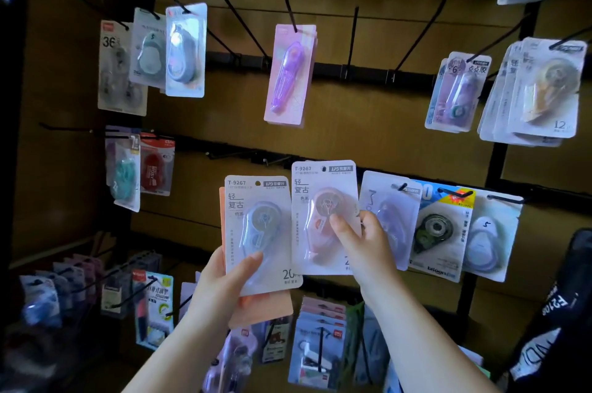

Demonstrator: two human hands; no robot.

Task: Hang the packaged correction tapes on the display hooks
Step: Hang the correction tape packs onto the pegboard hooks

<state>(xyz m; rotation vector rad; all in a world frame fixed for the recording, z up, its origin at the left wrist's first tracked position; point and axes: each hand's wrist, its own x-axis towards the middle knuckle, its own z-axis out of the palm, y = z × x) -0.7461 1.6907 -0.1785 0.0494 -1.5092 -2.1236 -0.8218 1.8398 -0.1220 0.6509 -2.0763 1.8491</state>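
Observation:
My left hand (224, 280) grips a small stack of packaged correction tapes (256, 232), the front one white with a pale blue dispenser and orange-backed cards behind it. Beside it, my right hand (358, 242) pinches a single pack with a pink dispenser (320, 219), held upright, thumb on its blister. That pack's hanging hole is near a black rail with bare display hooks (224, 154) just above and to the left. I cannot tell whether the pack touches a hook.
Black hooks stick out of a brown panel wall. Hung packs surround my hands: a lilac pack (389, 219) and a black-dispenser pack (439, 232) to the right, a purple one (288, 72) above, more at left. Lower hooks hold other stationery. A dark bag (560, 312) is at right.

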